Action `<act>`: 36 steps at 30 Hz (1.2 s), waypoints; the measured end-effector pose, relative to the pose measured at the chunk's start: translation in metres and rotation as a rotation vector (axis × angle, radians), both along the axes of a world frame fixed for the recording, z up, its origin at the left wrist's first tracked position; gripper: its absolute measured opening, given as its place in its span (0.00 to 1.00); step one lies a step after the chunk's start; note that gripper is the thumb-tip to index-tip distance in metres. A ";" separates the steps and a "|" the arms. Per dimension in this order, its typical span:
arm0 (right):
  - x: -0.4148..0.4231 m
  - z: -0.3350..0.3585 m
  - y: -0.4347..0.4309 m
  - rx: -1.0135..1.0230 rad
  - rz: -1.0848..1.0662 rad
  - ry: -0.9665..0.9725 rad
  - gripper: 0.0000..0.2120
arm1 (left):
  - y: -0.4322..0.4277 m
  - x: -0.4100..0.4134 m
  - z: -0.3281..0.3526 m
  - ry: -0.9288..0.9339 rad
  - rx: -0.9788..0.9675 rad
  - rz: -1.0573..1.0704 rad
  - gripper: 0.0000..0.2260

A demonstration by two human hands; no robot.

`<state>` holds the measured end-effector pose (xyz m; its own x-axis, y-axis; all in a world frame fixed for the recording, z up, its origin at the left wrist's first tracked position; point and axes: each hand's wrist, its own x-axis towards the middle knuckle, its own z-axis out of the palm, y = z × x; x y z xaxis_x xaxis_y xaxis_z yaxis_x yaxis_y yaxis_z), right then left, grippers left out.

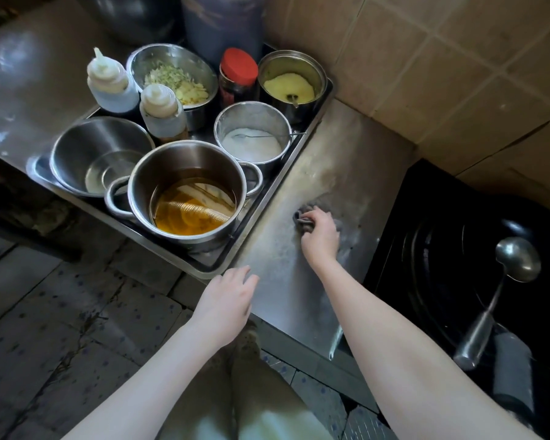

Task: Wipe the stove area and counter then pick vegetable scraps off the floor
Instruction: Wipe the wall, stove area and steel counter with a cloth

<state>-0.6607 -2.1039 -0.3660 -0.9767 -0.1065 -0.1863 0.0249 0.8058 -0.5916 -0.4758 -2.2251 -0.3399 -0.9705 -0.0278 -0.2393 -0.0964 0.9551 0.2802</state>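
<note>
My right hand (319, 235) presses a grey cloth (326, 203) onto the steel counter (337, 163), between the tray and the black wok. The cloth bunches out above and left of the fingers. My left hand (227, 300) hovers empty near the counter's front corner, fingers loosely spread, just below the tray's near corner. The counter surface around the cloth looks smeared and wet. The dark tiled floor (77, 319) lies at the lower left; thin dark bits lie along its grout lines, too small to identify.
A steel tray (269, 198) left of the cloth holds a pot of amber oil (188, 198), an empty bowl (99, 154), two squeeze bottles, a red-lidded jar (238, 76) and several seasoning tins. A black wok (458, 265) with a ladle (515, 258) sits at right. Tiled wall behind.
</note>
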 end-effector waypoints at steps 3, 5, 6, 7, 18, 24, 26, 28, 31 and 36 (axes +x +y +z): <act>0.011 0.000 -0.002 0.044 0.265 -0.001 0.21 | 0.002 0.000 0.000 0.001 -0.009 -0.003 0.14; 0.025 -0.001 0.001 0.057 0.420 0.014 0.17 | 0.003 -0.001 0.001 0.004 -0.016 -0.002 0.13; 0.033 -0.001 0.003 0.064 0.477 0.025 0.15 | 0.004 -0.001 0.001 0.005 -0.021 -0.003 0.13; 0.041 -0.002 0.007 0.073 0.518 0.030 0.13 | 0.005 -0.001 0.002 0.006 -0.024 -0.003 0.12; 0.091 -0.006 0.053 0.177 0.642 0.044 0.22 | 0.000 -0.001 0.009 -0.012 -0.032 -0.020 0.11; 0.084 -0.008 0.072 0.212 0.331 0.060 0.20 | 0.003 -0.021 0.015 0.028 -0.026 -0.069 0.11; 0.078 -0.007 0.075 0.209 0.225 0.081 0.20 | 0.005 -0.029 0.016 0.049 -0.021 -0.075 0.11; 0.066 -0.005 0.074 0.187 0.119 0.072 0.21 | 0.005 -0.037 0.017 0.065 -0.020 -0.074 0.10; 0.049 -0.003 0.062 0.235 0.045 0.034 0.22 | 0.006 -0.051 0.017 0.074 -0.019 -0.078 0.11; 0.036 -0.011 0.032 0.311 0.167 0.029 0.25 | 0.011 -0.077 0.016 0.039 -0.025 -0.065 0.12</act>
<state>-0.6250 -2.0719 -0.3773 -0.9559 -0.2076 -0.2076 -0.1354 0.9392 -0.3154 -0.5528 -2.2143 -0.3239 -0.9791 0.0303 -0.2009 -0.0232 0.9656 0.2589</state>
